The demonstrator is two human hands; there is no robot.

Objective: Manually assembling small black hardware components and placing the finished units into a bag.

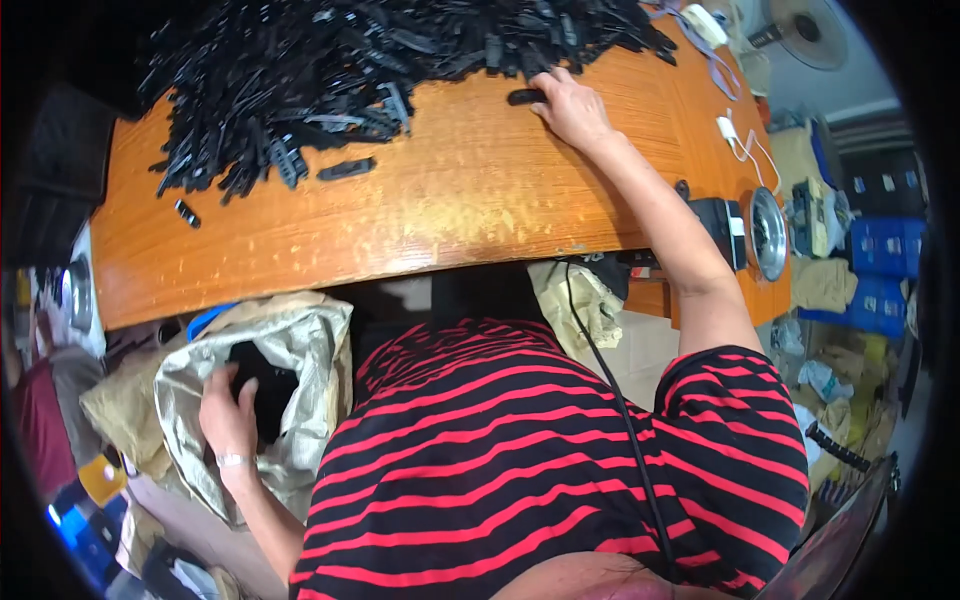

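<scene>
A large heap of small, long black plastic-looking pieces (330, 70) covers the far part of the wooden table (450, 200). My right hand (575, 110) is at the heap's near right edge, its fingers closed on one black piece (524, 97) that sticks out to the left. At the lower left, my left hand (229, 418) is inside the mouth of a pale woven sack (315, 345). Its thumb and fingers are apart, and I see nothing in them. Dark contents show within the sack, too dim to make out.
Two loose black pieces lie apart from the heap, one small (187, 213) and one longer (346, 169). A round metal dish (768, 234) and a black box (716, 232) stand at the table's right end. A white cable (745, 147) lies near the right edge. A black cord (625, 400) hangs across my striped shirt.
</scene>
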